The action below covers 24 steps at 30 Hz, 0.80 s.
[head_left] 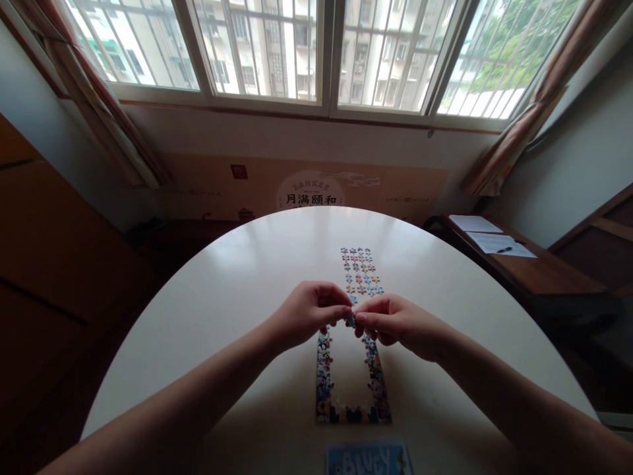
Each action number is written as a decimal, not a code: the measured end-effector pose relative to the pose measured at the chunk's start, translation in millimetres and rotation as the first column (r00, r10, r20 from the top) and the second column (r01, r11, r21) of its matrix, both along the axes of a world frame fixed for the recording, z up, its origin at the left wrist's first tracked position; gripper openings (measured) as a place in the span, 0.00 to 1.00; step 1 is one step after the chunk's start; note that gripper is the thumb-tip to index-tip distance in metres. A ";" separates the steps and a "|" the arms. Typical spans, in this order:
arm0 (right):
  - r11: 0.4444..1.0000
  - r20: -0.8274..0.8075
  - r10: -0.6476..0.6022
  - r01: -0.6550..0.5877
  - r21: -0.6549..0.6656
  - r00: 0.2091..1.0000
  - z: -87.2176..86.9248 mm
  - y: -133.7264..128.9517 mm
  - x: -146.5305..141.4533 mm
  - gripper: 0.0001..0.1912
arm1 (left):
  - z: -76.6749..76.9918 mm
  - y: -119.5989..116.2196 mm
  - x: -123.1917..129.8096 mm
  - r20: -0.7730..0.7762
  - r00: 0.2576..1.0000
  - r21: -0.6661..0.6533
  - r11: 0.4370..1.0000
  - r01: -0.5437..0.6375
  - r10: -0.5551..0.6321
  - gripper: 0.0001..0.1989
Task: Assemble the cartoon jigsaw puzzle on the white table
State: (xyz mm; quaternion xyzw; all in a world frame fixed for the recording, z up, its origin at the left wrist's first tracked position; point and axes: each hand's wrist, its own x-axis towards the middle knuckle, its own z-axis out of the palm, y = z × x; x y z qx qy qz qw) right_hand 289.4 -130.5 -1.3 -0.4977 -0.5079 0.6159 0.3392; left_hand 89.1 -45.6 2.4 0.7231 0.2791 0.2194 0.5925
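Both hands meet above the white round table (222,290), with a small bluish puzzle piece (351,320) between their fingertips. My left hand (319,309) pinches it from the left, and my right hand (388,318) pinches it from the right. Below them lies a partly joined puzzle border (324,389), its left, right and near sides showing; the hands hide much of its far end. Beyond the hands, loose puzzle pieces (361,269) are laid out in rows.
A blue box or card marked BLUEY (368,460) lies at the near edge of view. To the right, a brown side table (524,267) bears papers (499,244) and a pen (505,250). Windows and curtains are behind the table.
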 end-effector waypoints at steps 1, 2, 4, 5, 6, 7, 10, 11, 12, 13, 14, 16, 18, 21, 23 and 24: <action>1.000 0.025 0.011 -0.011 0.013 1.000 -1.2 0.0 0.8 0.19 | -0.7 1.0 0.2 -0.005 1.000 -0.049 0.999 0.001 -0.002 0.06; 1.000 0.045 0.018 -0.019 0.022 0.999 -2.4 -0.1 1.5 0.19 | -1.2 1.7 0.3 -0.008 1.000 -0.079 0.997 -0.001 0.000 0.06; 0.999 0.063 0.024 -0.026 0.029 0.998 -4.1 -0.3 2.8 0.19 | -1.4 2.4 0.0 -0.015 1.000 -0.108 0.994 -0.006 0.004 0.06; 0.999 0.068 0.027 -0.029 0.028 0.997 -4.6 -0.5 3.3 0.19 | -1.2 2.4 -0.1 -0.017 1.000 -0.118 0.993 -0.006 0.004 0.06; 0.999 0.072 0.030 -0.032 0.026 0.997 -4.9 -0.7 3.6 0.18 | -1.0 2.2 -0.2 -0.020 1.000 -0.128 0.992 -0.004 0.002 0.06; 0.999 0.076 0.033 -0.035 0.024 0.997 -4.9 -0.8 3.9 0.18 | -0.7 1.9 -0.1 -0.021 1.000 -0.138 0.990 -0.001 -0.002 0.06; 0.999 0.088 0.045 -0.047 0.021 0.995 -3.8 -1.0 4.3 0.17 | -0.5 1.3 0.9 -0.017 1.000 -0.160 0.987 0.016 -0.019 0.05; 0.998 0.099 0.051 -0.053 0.024 0.994 -3.2 -1.0 4.4 0.17 | -0.7 1.3 1.5 -0.018 1.000 -0.159 0.987 0.023 -0.026 0.05; 0.998 0.114 0.052 -0.056 0.026 0.992 -2.3 -1.1 4.5 0.17 | -0.9 1.4 2.1 -0.020 0.999 -0.154 0.988 0.030 -0.033 0.04; 0.998 0.131 0.051 -0.055 0.029 0.990 -1.3 -1.3 4.7 0.16 | -1.2 1.5 2.8 -0.024 0.999 -0.147 0.989 0.034 -0.038 0.04; 0.998 0.150 0.045 -0.050 0.029 0.988 -0.2 -1.5 5.0 0.16 | -1.5 1.6 3.5 -0.032 0.999 -0.139 0.990 0.036 -0.041 0.04; 1.000 0.171 0.011 -0.015 0.021 0.985 2.1 -2.1 5.9 0.17 | -2.2 1.8 4.8 -0.040 0.999 -0.131 0.991 0.021 -0.027 0.06; 1.000 0.178 -0.016 0.013 0.017 0.984 4.2 -3.0 7.4 0.19 | -3.1 1.9 6.3 -0.046 0.999 -0.127 0.992 0.002 -0.008 0.09; 0.998 0.169 -0.054 0.049 0.031 0.984 6.0 -4.4 10.1 0.18 | -5.4 1.6 8.9 -0.043 0.999 -0.066 0.998 0.017 -0.020 0.10; 0.998 0.180 -0.052 0.044 0.048 0.982 6.3 -5.3 11.4 0.18 | -7.1 0.7 10.6 -0.054 0.998 -0.018 0.999 0.039 -0.040 0.10; 0.998 0.195 -0.048 0.037 0.060 0.980 6.4 -5.8 11.7 0.17 | -7.8 0.0 11.4 -0.070 0.996 0.016 0.999 0.050 -0.049 0.10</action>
